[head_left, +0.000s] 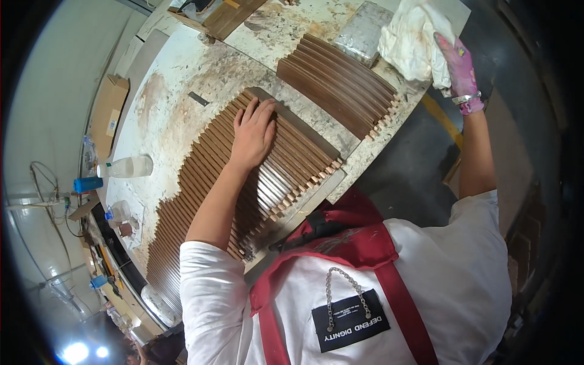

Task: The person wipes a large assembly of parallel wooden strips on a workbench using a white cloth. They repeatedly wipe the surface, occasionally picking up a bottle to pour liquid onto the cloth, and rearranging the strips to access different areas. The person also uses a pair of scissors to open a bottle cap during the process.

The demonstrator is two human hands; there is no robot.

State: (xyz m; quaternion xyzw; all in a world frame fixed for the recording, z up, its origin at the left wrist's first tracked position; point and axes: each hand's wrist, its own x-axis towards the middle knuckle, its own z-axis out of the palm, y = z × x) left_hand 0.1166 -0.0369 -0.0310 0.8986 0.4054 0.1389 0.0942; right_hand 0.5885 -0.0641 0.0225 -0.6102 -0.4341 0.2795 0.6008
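Note:
My bare left hand (252,135) lies with its fingers stretched out over a long row of brown wooden slats (207,164). The slats stand packed side by side on the worktable, with pale pegged ends towards me. My right hand (460,70), in a pink patterned glove, is closed on a crumpled white cloth (417,42) at the table's right edge. Some of its fingers are hidden behind the cloth. Between the hands, a second, smaller group of brown slats (337,82) sits farther back.
A plastic-wrapped block (363,33) lies behind the smaller group. The stained white tabletop (161,103) also bears a clear bottle (128,166) at left and an open carton (222,18) at the back. A cardboard box (109,115) stands beyond the left edge. Grey floor (398,173) shows at right.

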